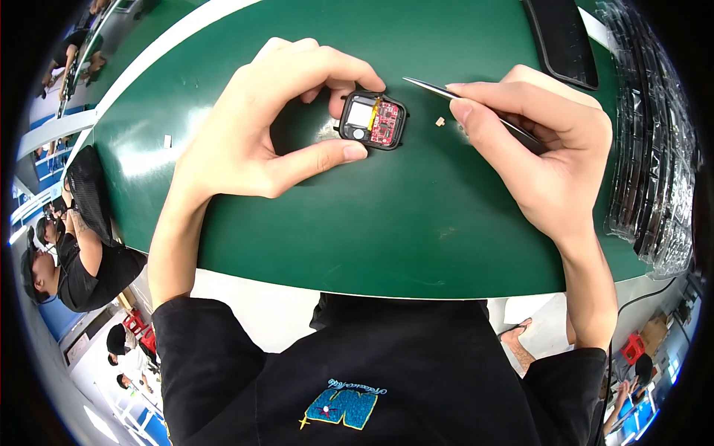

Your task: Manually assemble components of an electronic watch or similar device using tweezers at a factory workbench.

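Between the thumb and fingers of my left hand (275, 119) is an open smartwatch case (372, 120), black and square with rounded corners. Inside it show a red circuit board, a yellow-orange flex strip, a pale rectangular part and a small round silvery part. My right hand (543, 134) pinches a pair of metal tweezers (431, 88), whose tip points left, up and to the right of the case, apart from it. A tiny tan piece (440, 122) lies on the table just below the tweezers.
The green table (357, 238) carries a small white piece (167, 140) at left. A dark, long tray-like object (563, 44) lies at the far right, beside stacked clear plastic packaging (648, 149). A black mesh-like item (89, 193) is at the left edge. Other people sit beyond.
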Available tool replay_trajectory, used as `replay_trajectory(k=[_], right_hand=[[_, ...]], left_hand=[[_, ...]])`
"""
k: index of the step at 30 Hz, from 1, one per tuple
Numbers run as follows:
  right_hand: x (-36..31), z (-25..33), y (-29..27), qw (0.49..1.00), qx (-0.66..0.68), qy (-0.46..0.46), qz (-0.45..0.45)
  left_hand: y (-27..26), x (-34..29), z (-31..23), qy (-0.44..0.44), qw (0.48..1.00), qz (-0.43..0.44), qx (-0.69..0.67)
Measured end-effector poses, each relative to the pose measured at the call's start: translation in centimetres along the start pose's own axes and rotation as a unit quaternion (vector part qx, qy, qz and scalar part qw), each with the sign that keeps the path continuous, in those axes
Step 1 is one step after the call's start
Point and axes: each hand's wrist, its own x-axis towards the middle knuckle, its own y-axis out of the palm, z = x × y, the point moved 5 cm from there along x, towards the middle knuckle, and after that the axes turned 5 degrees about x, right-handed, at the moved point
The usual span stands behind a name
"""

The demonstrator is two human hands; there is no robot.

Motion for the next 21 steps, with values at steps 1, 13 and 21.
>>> replay_trajectory(k=[1, 13, 21], right_hand=[[0.1, 0.0, -0.2, 1.000, -0.004, -0.004, -0.004], [0.4, -2.1, -1.1, 0.991, 0.078, -0.053, -0.098], [0.0, -1.5, -1.5, 0.989, 0.091, -0.042, -0.110]], left_hand=[[0.1, 0.1, 0.0, -0.011, 1.000, 0.002, 0.008], [-0.3, 1.7, -0.3, -0.028, 0.997, -0.049, 0.051], [-4.5, 11.0, -6.0, 0.039, 0.984, -0.160, -0.074]])
